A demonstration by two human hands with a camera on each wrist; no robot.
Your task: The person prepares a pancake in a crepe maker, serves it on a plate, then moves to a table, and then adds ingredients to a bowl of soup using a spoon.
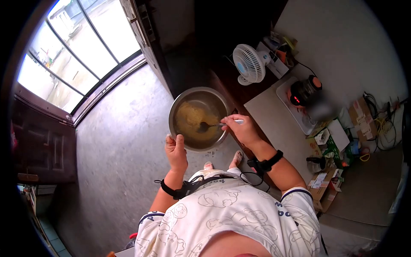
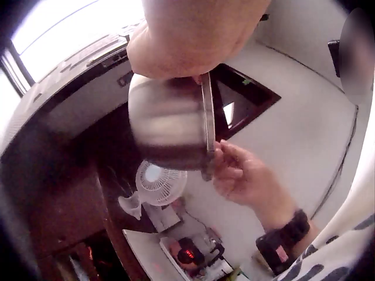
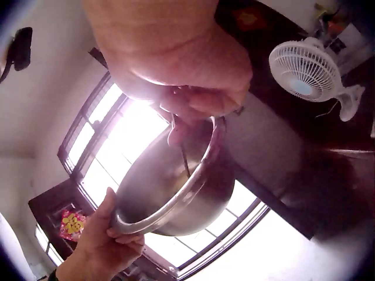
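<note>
A wide stainless steel bowl is held up in front of the body, with a yellowish, lumpy mixture inside. My left hand grips the rim at its near left side, the thumb over the edge. In the right wrist view that thumb shows above the rim and the fingers under it. My right hand pinches the handle of a metal spoon, whose dark bowl end dips into the mixture. From the left wrist view, the mixing bowl's outer wall appears, and its inside is hidden.
A white fan stands on a dark table at the upper right. Beyond the right arm, a counter bears a tray with a black appliance and a lit red display. An open door and barred windows are at upper left.
</note>
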